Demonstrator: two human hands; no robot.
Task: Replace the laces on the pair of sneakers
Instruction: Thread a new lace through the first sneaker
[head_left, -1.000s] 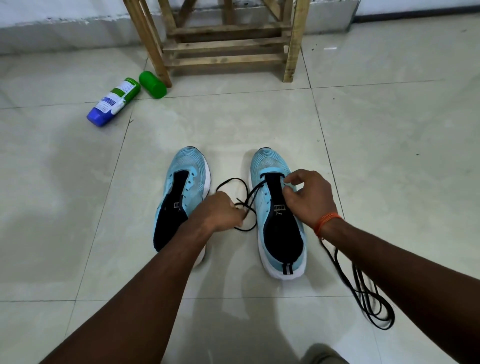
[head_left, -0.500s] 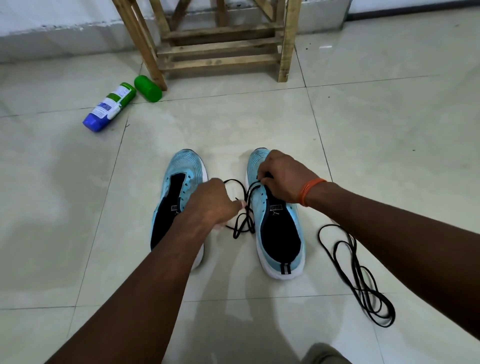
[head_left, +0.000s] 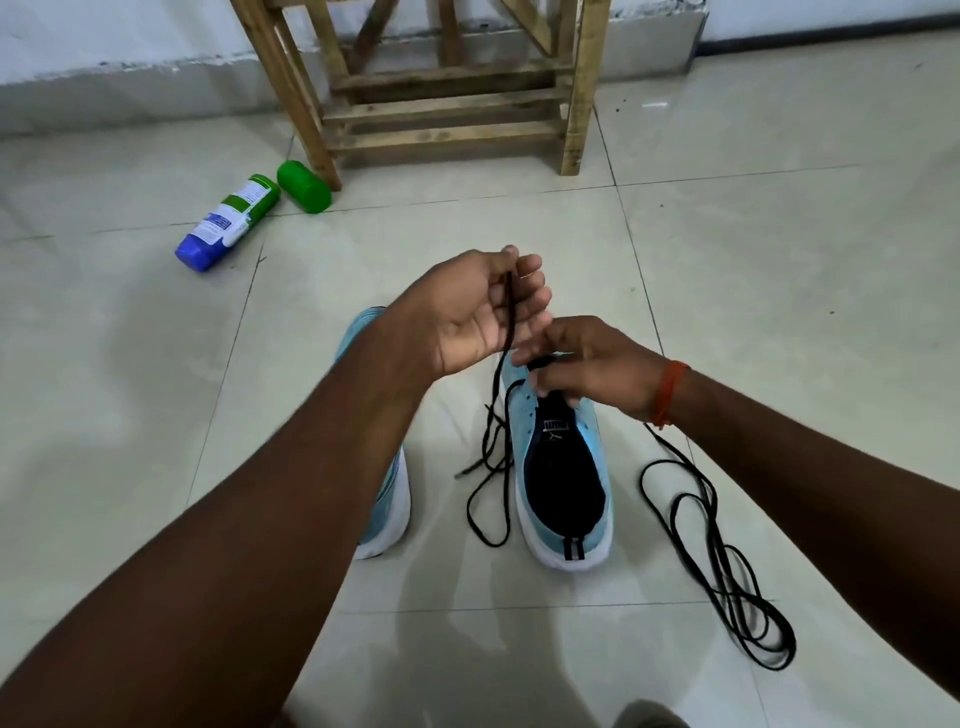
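— How many sneakers?
— Two, light blue with white soles, side by side on the floor (head_left: 779, 260), toes pointing away. The left sneaker (head_left: 389, 499) is mostly hidden under the left forearm. The right sneaker (head_left: 587, 441) shows in full.
— And laces?
— Two, both black. One lace (head_left: 488, 467) comes from the front eyelets of the right sneaker. Part of it loops loose on the floor between the two sneakers, and one strand rises to the left hand. The spare lace (head_left: 717, 561) lies in a loose coil on the floor, right of the right sneaker.
— The hands?
— Two, bare. The left hand (head_left: 467, 317) is raised above the toes, its grip pinching the lace strand between thumb and fingertips. The right hand (head_left: 587, 369), with one orange band (head_left: 670, 392) at the wrist, sits on the front of the right sneaker. Its grip is curled and pinches a dark bit there, the lace as far as I can tell.
— Anything else?
— One bottle (head_left: 228, 223) lying on its side, one green cap (head_left: 304, 186) just beside it, and one wooden stool (head_left: 447, 104) near the wall.
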